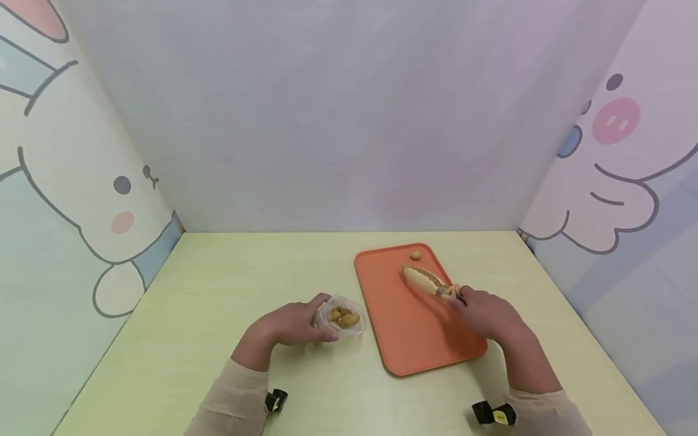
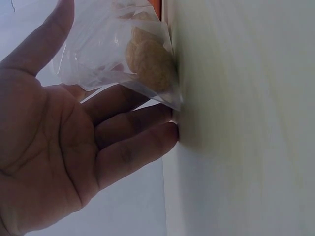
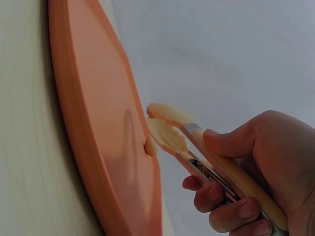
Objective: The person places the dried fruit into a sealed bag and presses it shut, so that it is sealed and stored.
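Observation:
My left hand [image 1: 297, 323] holds a clear plastic bag [image 1: 361, 327] at its side, thumb and fingers around it. Several brown nut-like pieces [image 1: 345, 317] lie inside the open-topped bag. In the left wrist view the bag [image 2: 93, 49] stands on the table between thumb and fingers. My right hand [image 1: 487, 312] grips food tongs [image 1: 425, 281] with cream scalloped tips. Above the orange tray [image 1: 400, 327], the tongs' tips point toward its far side. One brown piece [image 1: 416, 255] lies at the tray's far end, apart from the tips. The right wrist view shows the tongs [image 3: 197, 147] with nothing between their tips.
The pale yellow table [image 1: 262, 266] meets a plain light back wall [image 1: 349, 121]. Side walls with a cartoon rabbit [image 1: 93, 181] and pig [image 1: 616, 163] stand left and right. The bag is left of the tray's raised rim.

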Tool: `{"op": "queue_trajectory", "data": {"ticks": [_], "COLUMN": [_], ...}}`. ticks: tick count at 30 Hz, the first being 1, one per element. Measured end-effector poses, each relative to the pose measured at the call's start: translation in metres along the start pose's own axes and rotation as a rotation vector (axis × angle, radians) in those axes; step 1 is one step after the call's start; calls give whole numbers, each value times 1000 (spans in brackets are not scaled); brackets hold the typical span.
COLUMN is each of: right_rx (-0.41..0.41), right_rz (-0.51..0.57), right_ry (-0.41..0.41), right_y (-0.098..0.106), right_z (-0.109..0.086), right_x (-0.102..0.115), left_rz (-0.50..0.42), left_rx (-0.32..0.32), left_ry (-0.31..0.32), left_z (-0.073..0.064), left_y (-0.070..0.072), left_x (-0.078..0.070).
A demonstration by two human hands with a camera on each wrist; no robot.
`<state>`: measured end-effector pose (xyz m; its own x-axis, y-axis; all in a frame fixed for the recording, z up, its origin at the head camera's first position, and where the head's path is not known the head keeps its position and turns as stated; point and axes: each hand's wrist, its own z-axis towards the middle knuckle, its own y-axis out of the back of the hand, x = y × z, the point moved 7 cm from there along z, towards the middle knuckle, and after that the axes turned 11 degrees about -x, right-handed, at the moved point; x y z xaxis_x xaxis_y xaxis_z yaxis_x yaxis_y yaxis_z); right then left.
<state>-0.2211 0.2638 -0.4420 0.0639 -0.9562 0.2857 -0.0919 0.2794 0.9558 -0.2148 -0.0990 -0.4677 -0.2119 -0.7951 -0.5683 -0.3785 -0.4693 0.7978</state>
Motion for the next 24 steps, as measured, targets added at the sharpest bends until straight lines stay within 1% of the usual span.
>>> {"op": "queue_trajectory", "data": {"ticks": [6,13,24], "right_rx": [-30,-73,-174], "right_rz": [29,82,141], "right_ry": [34,75,217], "right_y": [2,8,16], "right_z": [2,2,-3], "right_x": [-4,0,9], "left_rz": [9,4,-10], "left_rx": [-3,1,1], "left_ry": [-2,-2,10], "left_z": [0,1,0], "left_y": [0,-1,-1], "left_x": [0,1,1]}}
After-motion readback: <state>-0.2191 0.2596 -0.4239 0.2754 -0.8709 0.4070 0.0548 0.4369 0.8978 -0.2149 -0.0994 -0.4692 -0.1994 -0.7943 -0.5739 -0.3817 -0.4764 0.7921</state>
